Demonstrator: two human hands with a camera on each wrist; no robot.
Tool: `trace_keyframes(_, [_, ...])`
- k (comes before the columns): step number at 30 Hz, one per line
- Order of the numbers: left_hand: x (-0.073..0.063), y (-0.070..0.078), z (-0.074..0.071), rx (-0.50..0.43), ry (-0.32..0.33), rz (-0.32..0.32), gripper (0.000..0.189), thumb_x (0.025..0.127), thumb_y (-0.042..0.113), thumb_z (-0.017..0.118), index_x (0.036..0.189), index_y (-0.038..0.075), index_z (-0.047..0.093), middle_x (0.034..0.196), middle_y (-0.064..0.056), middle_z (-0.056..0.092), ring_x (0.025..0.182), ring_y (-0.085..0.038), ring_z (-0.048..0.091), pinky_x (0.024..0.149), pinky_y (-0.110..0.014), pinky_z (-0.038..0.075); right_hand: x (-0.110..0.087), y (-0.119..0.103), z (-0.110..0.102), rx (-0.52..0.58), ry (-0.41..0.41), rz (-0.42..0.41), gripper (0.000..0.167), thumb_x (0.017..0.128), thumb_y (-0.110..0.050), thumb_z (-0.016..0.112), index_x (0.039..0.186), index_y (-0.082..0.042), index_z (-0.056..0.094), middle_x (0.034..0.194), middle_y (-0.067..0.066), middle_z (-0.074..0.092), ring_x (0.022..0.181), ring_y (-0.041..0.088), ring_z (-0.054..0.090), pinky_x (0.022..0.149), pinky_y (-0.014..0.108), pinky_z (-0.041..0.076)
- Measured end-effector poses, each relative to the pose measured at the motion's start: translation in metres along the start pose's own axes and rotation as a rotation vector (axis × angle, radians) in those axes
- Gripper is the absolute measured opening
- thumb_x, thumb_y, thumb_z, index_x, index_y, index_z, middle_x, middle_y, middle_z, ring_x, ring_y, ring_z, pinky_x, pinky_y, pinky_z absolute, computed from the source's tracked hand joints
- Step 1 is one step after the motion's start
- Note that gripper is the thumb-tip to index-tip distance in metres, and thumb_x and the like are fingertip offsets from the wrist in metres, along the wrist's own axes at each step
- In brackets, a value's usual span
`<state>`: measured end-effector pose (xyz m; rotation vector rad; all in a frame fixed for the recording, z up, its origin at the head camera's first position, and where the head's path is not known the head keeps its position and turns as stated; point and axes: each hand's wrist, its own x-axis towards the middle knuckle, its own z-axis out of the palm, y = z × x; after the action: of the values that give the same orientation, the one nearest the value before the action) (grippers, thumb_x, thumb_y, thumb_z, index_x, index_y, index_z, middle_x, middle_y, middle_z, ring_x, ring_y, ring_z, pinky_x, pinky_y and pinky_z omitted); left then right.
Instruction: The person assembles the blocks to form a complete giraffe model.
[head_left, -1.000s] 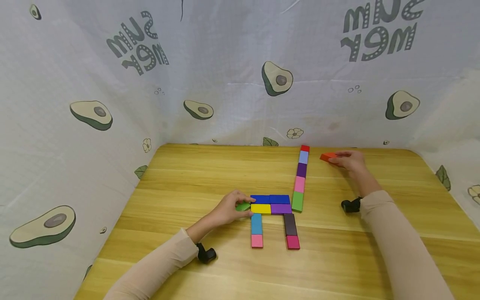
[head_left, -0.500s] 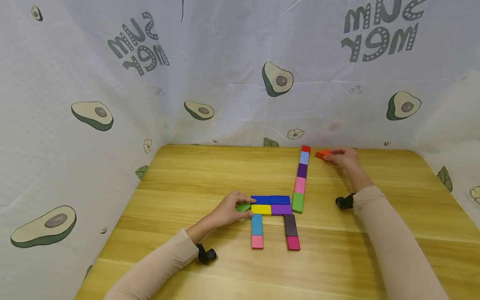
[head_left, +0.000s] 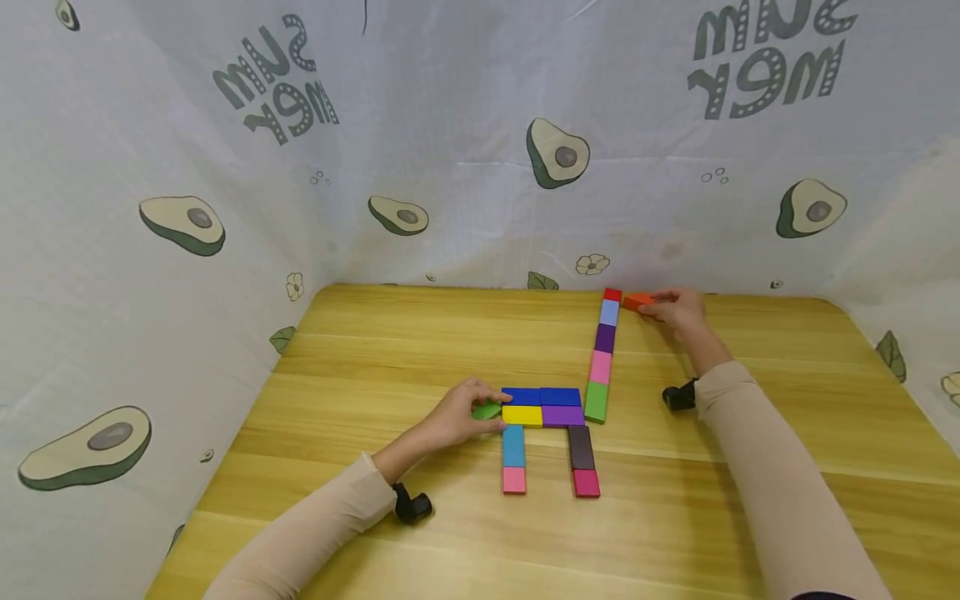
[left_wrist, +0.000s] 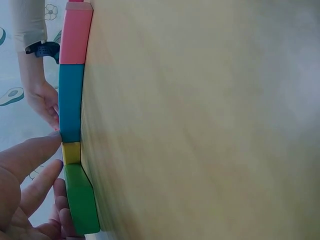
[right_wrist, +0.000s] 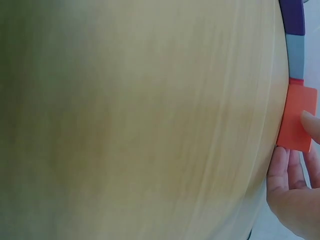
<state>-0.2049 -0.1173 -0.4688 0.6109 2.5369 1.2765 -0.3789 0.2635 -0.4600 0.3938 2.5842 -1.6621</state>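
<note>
My left hand [head_left: 453, 417] rests around a light-green block [head_left: 486, 412], its thumb and index fingertips touching the neighbouring blue block [head_left: 522, 397] and yellow block [head_left: 522, 416]. In the left wrist view, the other fingers lie along that green block [left_wrist: 82, 200]. My right hand [head_left: 677, 312] pinches an orange block [head_left: 638, 302] at the far side of the table. This block is beside the small red block [head_left: 612, 294] that tops a slanted column; the right wrist view shows the thumb on the orange block [right_wrist: 296, 120]. Whether orange and red touch is hard to tell.
The column continues down through pale blue, dark purple, pink and green [head_left: 597, 402] blocks. Beside the yellow one lies a purple block [head_left: 562, 416]. Two legs extend toward me: a light-blue block [head_left: 513, 446] with pink, and a dark block [head_left: 581, 448] with magenta. A printed cloth [head_left: 465, 125] hangs behind.
My right hand has moved left and slightly farther away with the orange block, bringing it close to the column's red top. The left hand has stayed in place.
</note>
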Motion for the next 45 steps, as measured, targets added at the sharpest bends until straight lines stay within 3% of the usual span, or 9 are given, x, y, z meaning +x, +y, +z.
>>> trace_keyframes(8, [0.0005, -0.0004, -0.0001, 0.003, -0.004, 0.008, 0.036, 0.088, 0.013, 0.078, 0.123, 0.009, 0.072, 0.104, -0.003, 0.058, 0.092, -0.018, 0.047, 0.075, -0.028, 0.041, -0.0002, -0.0024, 0.0014, 0.001, 0.0, 0.015, 0.047, 0.095, -0.008, 0.068, 0.137, 0.008, 0.052, 0.142, 0.023, 0.045, 0.104, 0.025, 0.054, 0.079, 0.019, 0.05])
trace_keyframes(22, [0.0, 0.0003, 0.001, -0.008, -0.007, 0.009, 0.035, 0.089, 0.013, 0.078, 0.123, 0.009, 0.072, 0.105, -0.004, 0.057, 0.092, -0.018, 0.047, 0.073, -0.028, 0.04, 0.0004, -0.0013, 0.0031, -0.001, 0.001, -0.013, 0.045, 0.094, -0.006, 0.068, 0.134, 0.01, 0.053, 0.131, 0.023, 0.052, 0.094, 0.017, 0.054, 0.07, 0.012, 0.049])
trace_keyframes(30, [-0.0001, -0.0014, 0.0014, -0.016, -0.009, 0.017, 0.035, 0.089, 0.014, 0.077, 0.123, 0.009, 0.072, 0.104, -0.003, 0.057, 0.092, -0.019, 0.047, 0.075, -0.029, 0.041, 0.0, -0.0013, 0.0016, 0.004, -0.014, -0.014, 0.047, 0.095, -0.005, 0.066, 0.137, 0.011, 0.051, 0.136, 0.028, 0.049, 0.105, 0.027, 0.054, 0.071, 0.013, 0.05])
trace_keyframes(37, [-0.0007, -0.0019, 0.0014, -0.022, -0.007, 0.018, 0.035, 0.089, 0.014, 0.077, 0.123, 0.009, 0.072, 0.103, -0.002, 0.057, 0.092, -0.019, 0.047, 0.075, -0.029, 0.041, -0.0014, -0.0017, 0.0006, 0.009, -0.032, -0.026, 0.049, 0.095, -0.004, 0.067, 0.137, 0.011, 0.05, 0.136, 0.029, 0.049, 0.102, 0.026, 0.053, 0.074, 0.015, 0.052])
trace_keyframes(42, [0.0002, -0.0034, 0.0012, -0.018, -0.005, 0.024, 0.035, 0.089, 0.014, 0.077, 0.123, 0.009, 0.072, 0.104, -0.002, 0.057, 0.092, -0.019, 0.047, 0.076, -0.029, 0.041, 0.0002, 0.0019, -0.0011, 0.001, -0.034, -0.053, 0.05, 0.093, -0.006, 0.07, 0.136, 0.011, 0.052, 0.125, 0.023, 0.053, 0.096, 0.022, 0.054, 0.071, 0.015, 0.05])
trace_keyframes(45, [0.0003, -0.003, 0.0003, -0.008, -0.006, 0.026, 0.035, 0.089, 0.014, 0.077, 0.123, 0.008, 0.072, 0.104, -0.003, 0.058, 0.092, -0.019, 0.047, 0.076, -0.029, 0.041, 0.0008, 0.0048, -0.0052, 0.005, -0.04, -0.069, 0.051, 0.092, -0.01, 0.073, 0.135, 0.009, 0.053, 0.108, 0.008, 0.06, 0.088, 0.014, 0.054, 0.069, 0.014, 0.05])
